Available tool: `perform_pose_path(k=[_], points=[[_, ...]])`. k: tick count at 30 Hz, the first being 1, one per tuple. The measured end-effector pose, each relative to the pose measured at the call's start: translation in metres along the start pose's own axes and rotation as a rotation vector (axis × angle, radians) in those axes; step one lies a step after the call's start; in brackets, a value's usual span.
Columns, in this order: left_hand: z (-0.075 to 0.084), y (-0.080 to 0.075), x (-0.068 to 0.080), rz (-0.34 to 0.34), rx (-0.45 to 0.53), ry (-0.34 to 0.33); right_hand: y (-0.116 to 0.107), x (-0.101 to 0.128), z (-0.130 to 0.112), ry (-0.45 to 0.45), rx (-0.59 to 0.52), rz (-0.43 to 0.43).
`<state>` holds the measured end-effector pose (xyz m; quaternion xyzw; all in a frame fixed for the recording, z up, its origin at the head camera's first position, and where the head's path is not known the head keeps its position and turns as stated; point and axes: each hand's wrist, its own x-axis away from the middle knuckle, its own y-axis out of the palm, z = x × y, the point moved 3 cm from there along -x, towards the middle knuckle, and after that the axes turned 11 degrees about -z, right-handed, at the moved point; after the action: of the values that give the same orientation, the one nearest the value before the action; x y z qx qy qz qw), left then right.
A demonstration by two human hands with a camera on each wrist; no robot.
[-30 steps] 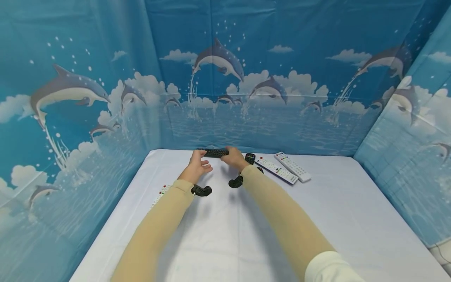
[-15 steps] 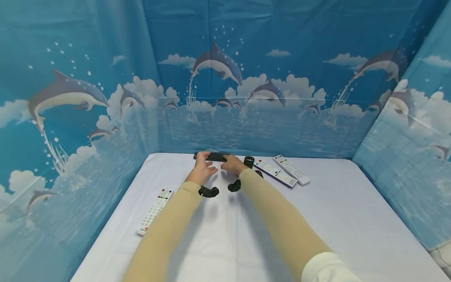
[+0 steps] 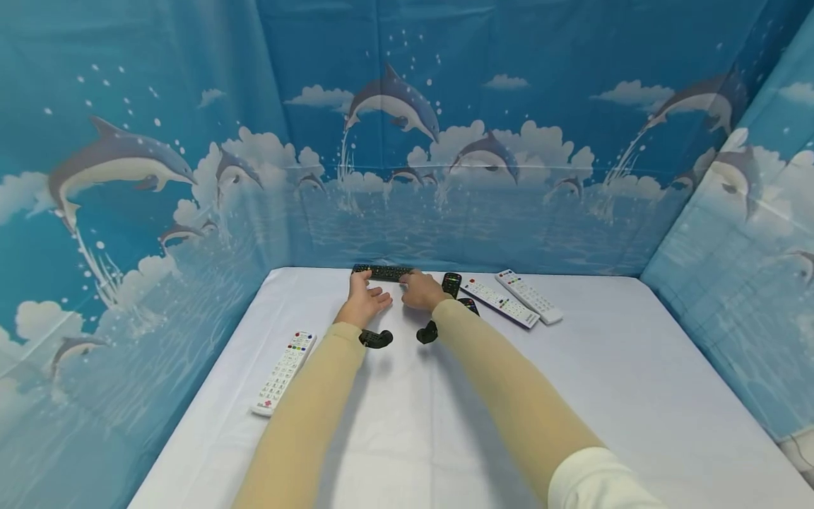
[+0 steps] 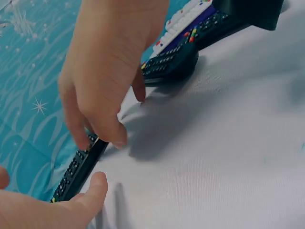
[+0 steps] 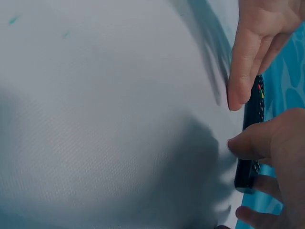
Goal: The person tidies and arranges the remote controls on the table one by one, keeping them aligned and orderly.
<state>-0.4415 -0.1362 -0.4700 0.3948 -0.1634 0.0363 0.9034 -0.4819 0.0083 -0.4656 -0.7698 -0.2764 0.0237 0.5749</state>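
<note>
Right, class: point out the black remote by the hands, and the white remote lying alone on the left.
black remote [image 3: 381, 272], head view, middle of its keypad
white remote [image 3: 282, 371], head view, middle of its button face

My hands [image 3: 381, 297] meet on a remote [image 3: 384, 272] at the table's [image 3: 572, 396] far edge; three remotes [image 3: 502, 300] lie right of it, one [image 3: 284, 362] near the left edge.
</note>
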Motion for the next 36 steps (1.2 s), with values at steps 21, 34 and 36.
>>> perform_pose_path(k=[21, 34, 36], points=[[-0.006, 0.001, -0.012, -0.014, -0.040, -0.040, -0.002, -0.017, 0.005, 0.034, 0.090, -0.022], [0.001, -0.006, -0.004, 0.062, -0.184, -0.034, -0.004, -0.017, -0.010, -0.072, -0.089, 0.119], [0.001, -0.011, -0.003, 0.104, -0.226, -0.035, -0.001, -0.016, -0.011, -0.054, -0.141, 0.104]])
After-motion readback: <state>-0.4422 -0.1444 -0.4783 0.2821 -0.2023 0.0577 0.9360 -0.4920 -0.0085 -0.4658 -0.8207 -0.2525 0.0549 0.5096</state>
